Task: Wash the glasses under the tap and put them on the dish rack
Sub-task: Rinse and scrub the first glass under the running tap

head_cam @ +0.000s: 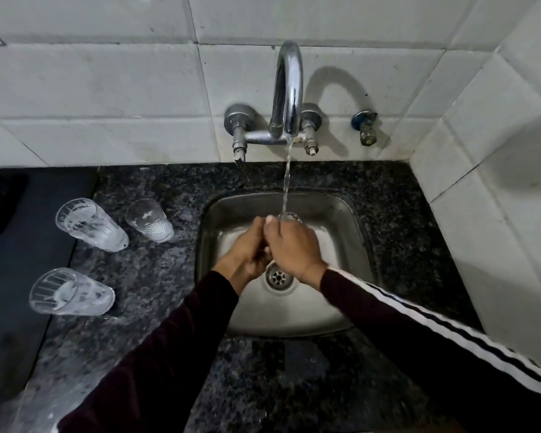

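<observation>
Over the steel sink (350, 245), both hands hold one clear glass (291, 217) under the running tap (289, 89). Only the glass's rim shows above the fingers, with the water stream falling into it. My right hand (294, 248) wraps its right side and my left hand (247, 248) grips it from the left. Three other clear glasses stand on the left: a soapy one (89, 225) at the mat's edge, a smaller one (149, 220) on the counter beside it, and one nearer (71, 292) on the mat's edge.
A dark mat (19, 276) covers the left counter. Black speckled granite (263, 385) surrounds the sink. The drain (278, 276) lies below my hands. White tiled walls stand behind and at the right, with a small valve (366, 126) beside the tap.
</observation>
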